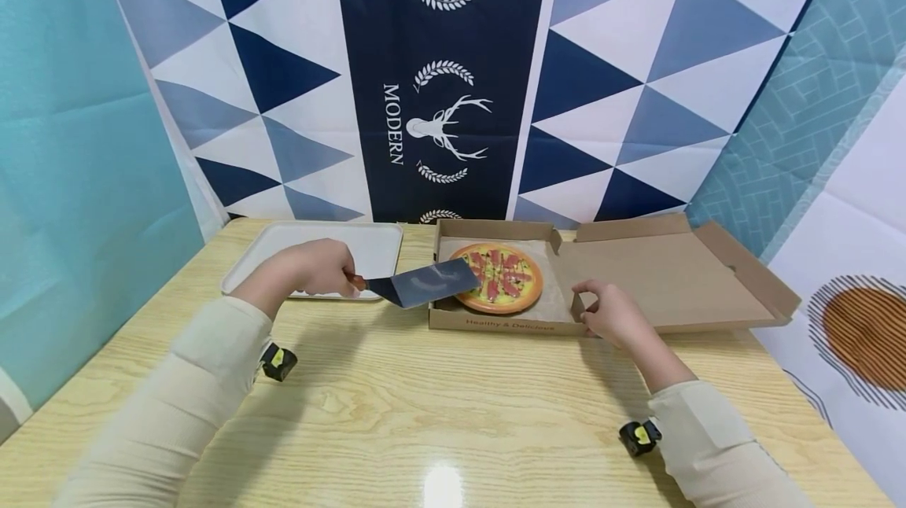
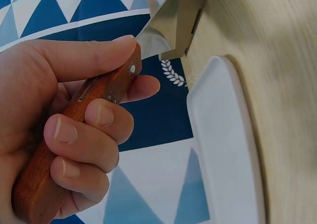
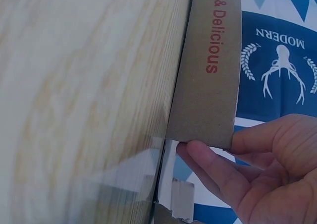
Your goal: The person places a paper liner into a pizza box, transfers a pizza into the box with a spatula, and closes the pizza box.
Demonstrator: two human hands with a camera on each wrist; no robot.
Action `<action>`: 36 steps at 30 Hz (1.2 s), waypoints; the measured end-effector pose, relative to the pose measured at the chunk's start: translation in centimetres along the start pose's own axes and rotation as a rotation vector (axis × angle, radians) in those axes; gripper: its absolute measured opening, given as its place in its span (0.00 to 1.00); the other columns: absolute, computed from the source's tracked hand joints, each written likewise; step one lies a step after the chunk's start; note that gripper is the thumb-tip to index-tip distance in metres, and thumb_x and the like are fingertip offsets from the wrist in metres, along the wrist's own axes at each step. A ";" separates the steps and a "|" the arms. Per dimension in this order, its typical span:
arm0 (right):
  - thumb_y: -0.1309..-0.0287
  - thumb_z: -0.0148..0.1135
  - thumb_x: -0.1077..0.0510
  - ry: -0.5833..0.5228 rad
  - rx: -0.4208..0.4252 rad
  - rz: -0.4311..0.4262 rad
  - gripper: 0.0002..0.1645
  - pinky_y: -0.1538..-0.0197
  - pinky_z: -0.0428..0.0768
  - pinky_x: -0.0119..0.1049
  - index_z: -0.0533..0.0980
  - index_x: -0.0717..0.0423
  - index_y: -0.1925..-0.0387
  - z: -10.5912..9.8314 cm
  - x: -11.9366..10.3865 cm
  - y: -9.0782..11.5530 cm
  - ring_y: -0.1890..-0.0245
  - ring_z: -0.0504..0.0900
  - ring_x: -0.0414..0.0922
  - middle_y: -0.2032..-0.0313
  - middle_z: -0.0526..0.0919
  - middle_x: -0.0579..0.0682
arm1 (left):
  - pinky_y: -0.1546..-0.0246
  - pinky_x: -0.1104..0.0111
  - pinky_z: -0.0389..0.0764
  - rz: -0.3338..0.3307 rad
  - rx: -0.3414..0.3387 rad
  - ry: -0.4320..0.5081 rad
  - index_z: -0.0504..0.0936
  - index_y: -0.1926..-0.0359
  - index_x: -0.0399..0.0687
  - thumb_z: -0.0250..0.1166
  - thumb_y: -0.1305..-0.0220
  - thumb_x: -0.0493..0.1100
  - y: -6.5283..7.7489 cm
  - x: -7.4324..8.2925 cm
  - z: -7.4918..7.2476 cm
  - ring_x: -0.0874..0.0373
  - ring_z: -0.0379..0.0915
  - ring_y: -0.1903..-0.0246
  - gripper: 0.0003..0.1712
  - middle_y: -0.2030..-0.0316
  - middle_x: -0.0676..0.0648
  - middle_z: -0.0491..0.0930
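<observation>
My left hand (image 1: 322, 266) grips the wooden handle (image 2: 84, 130) of a spatula, fingers curled round it and thumb along its top. The spatula's flat metal blade (image 1: 433, 283) reaches over the left wall of the open pizza box (image 1: 453, 319), its tip at the left edge of a pizza (image 1: 499, 278) with red and yellow topping. Whether the tip is under the crust, I cannot tell. At the box's front right corner, my right hand (image 1: 612, 311) pinches the cardboard between thumb and fingers; the right wrist view shows the front wall (image 3: 205, 100) there.
Left of the box lies a white tray (image 1: 382, 244), partly behind my left hand. The box lid (image 1: 665, 276) is folded out flat to the right. Patterned cloth (image 1: 453, 99) hangs behind the wooden table (image 1: 439, 398).
</observation>
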State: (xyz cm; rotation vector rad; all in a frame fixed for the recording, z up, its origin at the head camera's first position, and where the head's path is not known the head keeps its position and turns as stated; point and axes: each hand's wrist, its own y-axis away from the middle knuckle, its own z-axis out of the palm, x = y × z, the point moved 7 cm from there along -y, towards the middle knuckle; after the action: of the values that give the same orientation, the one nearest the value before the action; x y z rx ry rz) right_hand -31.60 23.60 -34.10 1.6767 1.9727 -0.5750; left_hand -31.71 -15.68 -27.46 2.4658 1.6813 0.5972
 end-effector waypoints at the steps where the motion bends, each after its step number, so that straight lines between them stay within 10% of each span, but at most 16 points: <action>1: 0.45 0.53 0.76 0.000 0.000 0.000 0.28 0.70 0.82 0.40 0.67 0.71 0.40 0.0 0.0 0.0 0.76 0.83 0.48 0.69 0.81 0.62 | 0.73 0.66 0.68 0.011 0.014 -0.003 0.87 0.67 0.47 0.66 0.38 0.44 0.0 -0.1 0.1 0.59 0.66 0.78 0.06 0.70 0.51 0.80; 36: 0.44 0.52 0.75 0.008 -0.007 0.013 0.28 0.71 0.81 0.38 0.67 0.70 0.39 0.0 0.2 -0.2 0.77 0.83 0.48 0.69 0.82 0.61 | 0.69 0.62 0.69 -0.098 0.118 -0.060 0.84 0.66 0.49 0.61 0.33 0.49 3.5 -1.5 2.0 0.57 0.69 0.73 0.11 0.71 0.53 0.78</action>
State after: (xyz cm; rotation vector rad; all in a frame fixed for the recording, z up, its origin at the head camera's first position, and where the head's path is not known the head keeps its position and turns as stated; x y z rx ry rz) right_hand -31.83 23.75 -34.23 1.6890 1.9659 -0.5562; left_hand -28.38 -18.10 -28.65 2.4340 1.8521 0.4204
